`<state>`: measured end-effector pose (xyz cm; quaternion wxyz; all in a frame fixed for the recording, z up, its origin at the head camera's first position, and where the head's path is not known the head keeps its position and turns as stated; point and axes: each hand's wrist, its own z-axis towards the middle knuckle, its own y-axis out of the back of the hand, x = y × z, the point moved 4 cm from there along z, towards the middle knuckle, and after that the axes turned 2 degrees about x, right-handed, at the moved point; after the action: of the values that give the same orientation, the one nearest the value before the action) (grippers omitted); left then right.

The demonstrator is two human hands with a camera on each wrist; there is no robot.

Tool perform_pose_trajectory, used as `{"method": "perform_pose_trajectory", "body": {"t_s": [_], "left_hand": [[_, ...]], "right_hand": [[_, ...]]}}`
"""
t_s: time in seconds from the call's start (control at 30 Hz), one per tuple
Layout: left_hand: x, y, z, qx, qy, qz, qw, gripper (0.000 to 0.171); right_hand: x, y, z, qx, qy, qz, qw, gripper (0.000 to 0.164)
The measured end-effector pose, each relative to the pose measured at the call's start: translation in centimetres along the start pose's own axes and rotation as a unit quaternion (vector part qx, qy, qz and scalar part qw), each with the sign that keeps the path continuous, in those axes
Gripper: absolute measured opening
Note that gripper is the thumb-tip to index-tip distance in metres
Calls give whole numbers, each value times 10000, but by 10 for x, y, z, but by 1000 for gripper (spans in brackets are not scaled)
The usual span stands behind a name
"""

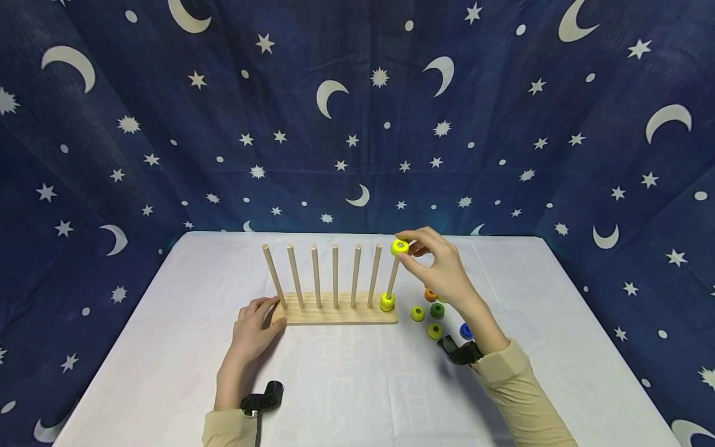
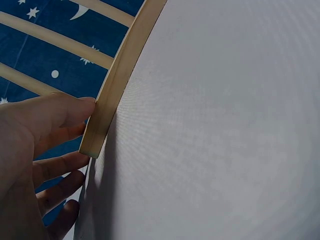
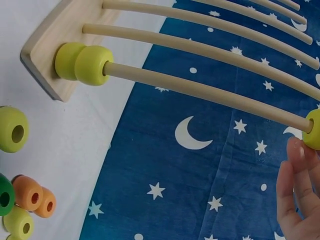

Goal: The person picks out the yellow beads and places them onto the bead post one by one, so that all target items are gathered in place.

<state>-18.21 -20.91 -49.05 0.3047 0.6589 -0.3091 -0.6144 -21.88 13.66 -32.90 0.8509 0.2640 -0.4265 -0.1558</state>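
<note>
Lower left in the head view, the left hand [image 1: 253, 334] grips the wooden base [image 1: 326, 317] by its end, best held steady; right of centre, the raised right hand [image 1: 440, 266] pinches a yellow bead [image 1: 400, 248] between thumb and fingers at the tip of the rightmost rod [image 1: 393, 277]; keeping its hole in line should prevent jamming

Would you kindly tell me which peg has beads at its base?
The head view's rightmost peg: two yellow beads sit low on it; the other pegs are bare.

no legible text, label, brand, number or sign on anything in any view
</note>
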Motion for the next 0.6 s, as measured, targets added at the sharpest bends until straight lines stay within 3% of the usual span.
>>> {"method": "perform_pose_trajectory", "body": {"t_s": [0.6], "left_hand": [[-2, 1, -3, -57, -12, 43, 10000, 56]], "right_hand": [[-2, 2, -2, 48, -51, -147, 9999, 32]]}}
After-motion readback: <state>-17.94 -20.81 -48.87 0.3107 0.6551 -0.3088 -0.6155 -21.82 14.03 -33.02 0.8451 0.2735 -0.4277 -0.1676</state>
